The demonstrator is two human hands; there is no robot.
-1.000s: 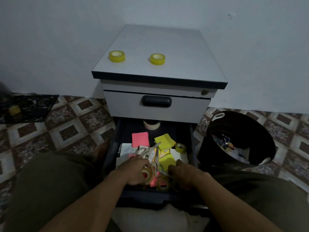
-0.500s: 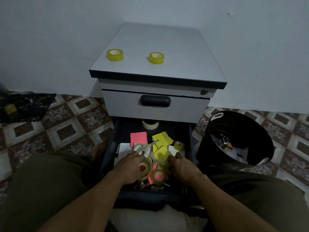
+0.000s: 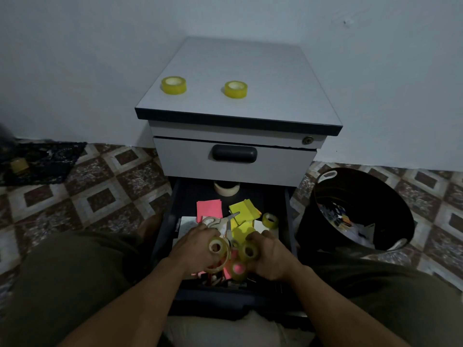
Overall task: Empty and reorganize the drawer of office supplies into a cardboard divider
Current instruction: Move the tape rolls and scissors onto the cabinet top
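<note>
Fingers point(image 3: 203, 230) of the left hand point(image 3: 198, 249) curl round a clear yellowish tape roll point(image 3: 217, 248), now lifted off the clutter. At its 3 o'clock the right hand point(image 3: 271, 256) grips two smaller tape rolls point(image 3: 248, 251). Tape is leaving the open dark drawer point(image 3: 165, 236) first, while pale-handled metal scissors point(image 3: 220, 221) wait at 12 o'clock.

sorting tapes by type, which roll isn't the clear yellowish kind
The off-white roll lying flat at the back of the open drawer. It is opaque and pale, while the other rolls in view are translucent yellow.
</note>
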